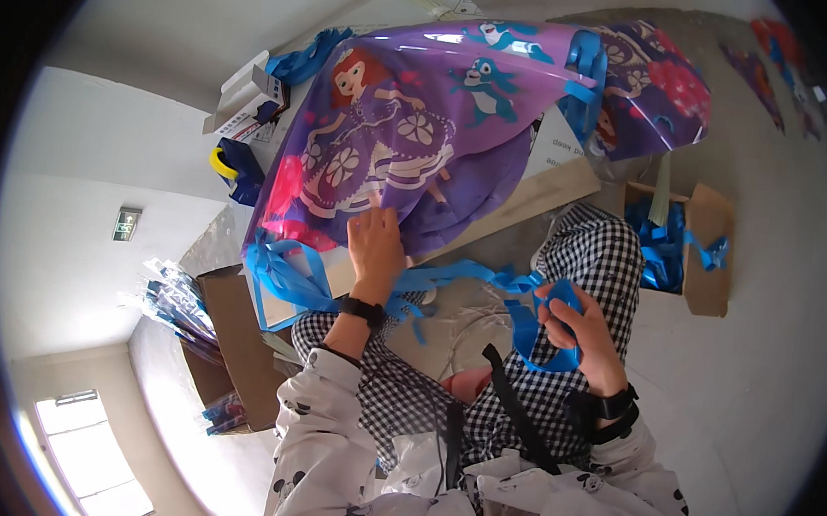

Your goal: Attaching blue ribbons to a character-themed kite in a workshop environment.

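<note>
A shiny purple film sheet (420, 101), printed with a red-haired cartoon figure and blue animals, is draped over the work board in front of me. At its near edge my left hand (375, 245) has its fingers together and bent, pinching the film; the fingertips are partly hidden. My right hand (584, 332), above my right knee, is closed round a looped bundle of blue ribbon (557, 356). From there a stretch of ribbon runs left, beneath my left wrist, to a loose heap of blue ribbon (288, 276) at the sheet's near left corner.
Right of my knee stands an open cardboard box (709, 262) with blue material inside. At left are a blue tape dispenser (240, 172), a white carton (245, 103) and a larger brown box (244, 343) with packaged items. Other printed film pieces (772, 80) lie on the far-right floor.
</note>
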`<state>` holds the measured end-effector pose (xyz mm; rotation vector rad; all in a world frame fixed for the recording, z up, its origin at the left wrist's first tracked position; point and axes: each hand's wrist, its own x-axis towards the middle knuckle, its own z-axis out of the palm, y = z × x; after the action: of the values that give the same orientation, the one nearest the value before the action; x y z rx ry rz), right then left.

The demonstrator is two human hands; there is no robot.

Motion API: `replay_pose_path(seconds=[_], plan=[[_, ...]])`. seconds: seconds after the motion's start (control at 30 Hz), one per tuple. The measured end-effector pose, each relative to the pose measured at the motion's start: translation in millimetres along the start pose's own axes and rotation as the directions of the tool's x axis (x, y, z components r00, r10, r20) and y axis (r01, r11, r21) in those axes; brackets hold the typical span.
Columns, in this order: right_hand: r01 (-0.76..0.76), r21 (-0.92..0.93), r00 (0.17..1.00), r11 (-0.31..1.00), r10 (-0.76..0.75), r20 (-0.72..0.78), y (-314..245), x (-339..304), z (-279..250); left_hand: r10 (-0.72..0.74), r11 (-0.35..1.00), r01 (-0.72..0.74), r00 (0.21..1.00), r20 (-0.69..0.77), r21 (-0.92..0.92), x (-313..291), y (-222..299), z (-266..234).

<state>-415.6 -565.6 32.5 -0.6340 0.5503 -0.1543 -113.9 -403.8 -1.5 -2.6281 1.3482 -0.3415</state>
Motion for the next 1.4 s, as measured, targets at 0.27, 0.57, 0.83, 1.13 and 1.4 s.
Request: replay_pose_path(seconds=[0.27, 0.57, 0.83, 1.13, 1.4], plan=[[0.018, -0.162, 0.998, 0.987, -0.008, 0.066, -6.0, 43.5, 59.7, -0.069, 0.921, 0.06, 0.998, -0.011, -0.386, -49.9, 41.6, -48.7], [0.029, 0.003, 0.999, 1.0, -0.03, 0.015, 10.7, 53.4, 77.3, -0.147, 0.341, 0.167, 0.981, 0.123, -0.925, -85.5, 81.2, -82.2], [0.126, -0.081, 0.984, 0.989, -0.113, 0.139, 15.0, 44.6, 75.1, -0.16, -0.098, 0.335, 0.924, 0.347, -0.937, -90.6, 91.9, -101.9], [0.38, -0.385, 0.899, 0.841, -0.238, 0.367, -2.5, 26.1, 87.6, 0.067, -0.515, 0.441, 0.875, 0.479, -0.735, -83.5, 82.6, -125.9], [0.397, -0.395, 0.91, 0.829, -0.3, 0.285, -10.0, 3.1, 99.9, -0.106, -0.346, 0.213, 0.959, 0.264, -0.914, -82.9, 76.7, -157.1]])
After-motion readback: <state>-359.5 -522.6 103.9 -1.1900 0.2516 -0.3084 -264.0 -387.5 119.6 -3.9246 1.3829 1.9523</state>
